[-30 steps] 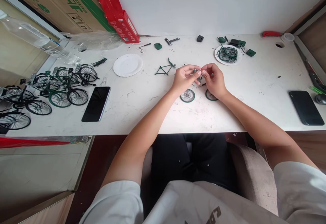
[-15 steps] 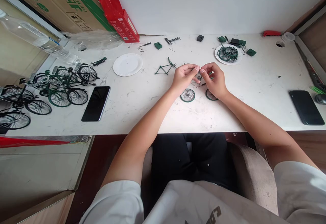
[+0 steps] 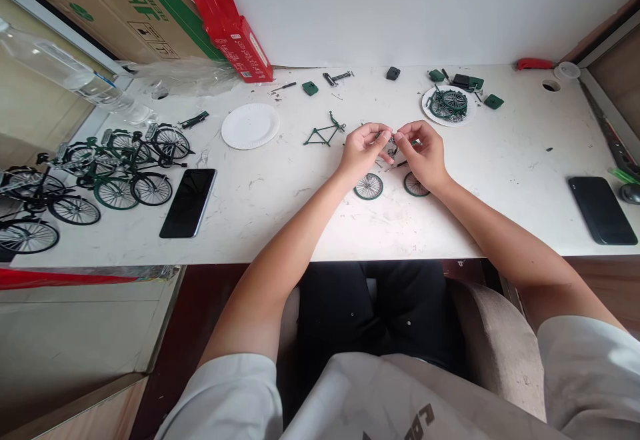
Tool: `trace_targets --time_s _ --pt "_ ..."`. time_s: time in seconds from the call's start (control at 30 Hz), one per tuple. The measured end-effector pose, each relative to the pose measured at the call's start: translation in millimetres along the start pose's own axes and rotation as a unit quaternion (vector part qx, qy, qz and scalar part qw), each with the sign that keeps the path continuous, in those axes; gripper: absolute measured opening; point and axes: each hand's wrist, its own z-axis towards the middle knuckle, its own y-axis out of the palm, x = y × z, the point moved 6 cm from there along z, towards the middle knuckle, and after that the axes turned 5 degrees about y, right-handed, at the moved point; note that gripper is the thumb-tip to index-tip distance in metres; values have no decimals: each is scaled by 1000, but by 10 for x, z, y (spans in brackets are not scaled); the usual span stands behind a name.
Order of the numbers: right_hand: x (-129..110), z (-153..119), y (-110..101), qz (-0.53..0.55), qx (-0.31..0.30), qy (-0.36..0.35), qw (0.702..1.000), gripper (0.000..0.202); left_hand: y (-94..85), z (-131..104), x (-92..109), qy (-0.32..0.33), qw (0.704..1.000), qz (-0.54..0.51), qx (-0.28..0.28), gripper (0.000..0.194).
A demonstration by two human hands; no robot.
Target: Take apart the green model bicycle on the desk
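Note:
Over the white table my left hand [image 3: 365, 149] and my right hand [image 3: 423, 153] meet almost fingertip to fingertip, each pinching something too small to make out. Small dark parts lie below and between the fingers, partly hidden. Nearer the table's front edge is a small spoked wheel [image 3: 369, 187] with a green rim. A second such wheel [image 3: 415, 185] shows partly from under my right hand. To the left of my left hand lies a green miniature bicycle frame [image 3: 324, 131].
Assembled miniature bicycles [image 3: 115, 167] crowd the left side, beside a phone [image 3: 188, 203]. A white paper plate [image 3: 251, 127] and a red box [image 3: 245, 50] stand behind. Right are a plate of parts [image 3: 467, 115] and another phone [image 3: 602, 211].
The fingertips of my right hand have shifted slightly, and its fingers are a little more closed. Otherwise the hands and objects stay nearly in place.

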Motion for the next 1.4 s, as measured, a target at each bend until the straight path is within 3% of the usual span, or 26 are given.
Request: trace_targets --time_s 0.27,0.53,1.03,1.4 --pt "-1 -2 14 20 -22 22 999 82 -20 -9 61 -9 1000 0 30 27" --pt "132 62 14 49 -37 52 997 85 -37 12 45 1 999 29 14 28" --pt "129 47 30 27 -53 36 998 80 -20 -19 49 -51 998 -21 37 8" --pt "56 10 24 14 -43 33 998 79 -32 8 -26 -50 998 -39 28 30"
